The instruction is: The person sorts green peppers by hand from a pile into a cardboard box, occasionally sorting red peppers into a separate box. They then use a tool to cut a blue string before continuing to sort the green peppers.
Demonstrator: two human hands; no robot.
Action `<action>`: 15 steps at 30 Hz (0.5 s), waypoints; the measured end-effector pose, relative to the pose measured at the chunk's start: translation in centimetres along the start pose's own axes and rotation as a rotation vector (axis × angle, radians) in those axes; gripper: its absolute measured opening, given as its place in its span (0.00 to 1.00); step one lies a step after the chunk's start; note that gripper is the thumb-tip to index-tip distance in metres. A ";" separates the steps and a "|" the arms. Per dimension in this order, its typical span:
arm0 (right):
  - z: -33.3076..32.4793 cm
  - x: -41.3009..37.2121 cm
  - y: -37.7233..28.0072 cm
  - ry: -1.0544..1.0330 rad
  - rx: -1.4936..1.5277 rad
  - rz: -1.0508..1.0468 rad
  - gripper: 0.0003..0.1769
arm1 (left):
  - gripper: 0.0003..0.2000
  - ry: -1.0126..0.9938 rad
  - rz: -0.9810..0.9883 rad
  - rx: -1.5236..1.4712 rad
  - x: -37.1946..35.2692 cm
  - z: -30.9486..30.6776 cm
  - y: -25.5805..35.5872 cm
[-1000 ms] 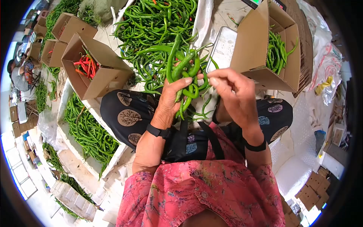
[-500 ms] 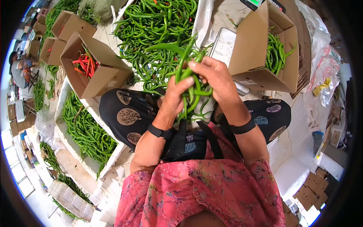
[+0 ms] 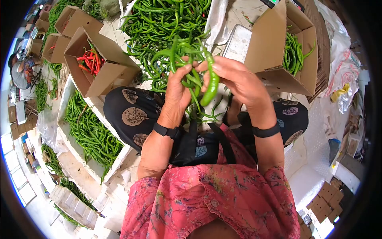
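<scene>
Far left, open cardboard box (image 3: 107, 77), matte brown, red chillies (image 3: 90, 63) inside, glossy and thin. Left hand (image 3: 178, 87) sits a bit higher than half a second ago, grip closed round a bunch of green chillies (image 3: 180, 53): long, curved, waxy pods fanning up above the fingers, stems trailing below. Change: both hands were clasped on the bunch, now one is off it with one pod pulled clear. That single green chilli (image 3: 212, 81) hangs tip down, thick, smooth, shiny, just beside the bunch. Right hand (image 3: 240, 81) has its grip pinched on the pod's top end. Far right, tilted cardboard box (image 3: 266, 40) with green pods inside
</scene>
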State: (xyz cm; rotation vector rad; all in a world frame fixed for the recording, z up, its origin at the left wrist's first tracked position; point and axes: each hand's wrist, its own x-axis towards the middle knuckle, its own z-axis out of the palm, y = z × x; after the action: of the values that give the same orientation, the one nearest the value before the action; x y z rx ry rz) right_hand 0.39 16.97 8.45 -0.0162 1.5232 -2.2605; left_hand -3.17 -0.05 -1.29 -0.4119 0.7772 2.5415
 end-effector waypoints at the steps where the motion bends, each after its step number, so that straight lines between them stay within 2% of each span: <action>1: -0.1 -0.6 -0.9 -0.017 -0.025 -0.008 0.22 | 0.15 0.041 0.062 0.054 0.3 -0.1 0.1; 2: -0.7 -0.9 -0.8 -0.015 -0.029 -0.006 0.22 | 0.14 0.031 0.057 0.044 0.4 -0.5 0.5; 4: -2.5 -1.4 0.0 0.069 0.208 -0.077 0.21 | 0.13 0.022 0.110 0.029 0.6 -0.4 0.7; 5: -3.9 -1.1 0.8 0.072 0.381 -0.040 0.22 | 0.13 -0.036 0.114 0.043 0.6 -0.6 1.0; 6: -4.8 -1.0 1.6 0.088 0.377 -0.047 0.22 | 0.11 -0.048 0.106 0.009 0.5 -0.4 1.0; 8: -6.0 -1.1 2.6 -0.059 0.684 -0.162 0.25 | 0.10 -0.079 0.127 -0.003 0.4 -0.1 0.8; 12: -6.1 -1.8 3.0 0.061 0.654 -0.212 0.27 | 0.10 -0.176 0.066 0.061 0.0 0.0 0.9; 15: -6.3 -2.4 2.6 0.056 0.639 -0.216 0.27 | 0.10 -0.198 0.089 0.072 -0.2 0.4 0.9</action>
State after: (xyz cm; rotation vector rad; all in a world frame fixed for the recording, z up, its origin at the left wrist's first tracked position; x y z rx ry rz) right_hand 1.93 22.51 4.13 0.0691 0.7903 -2.8418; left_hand -3.50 -0.52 -0.49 -0.1015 0.8239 2.5780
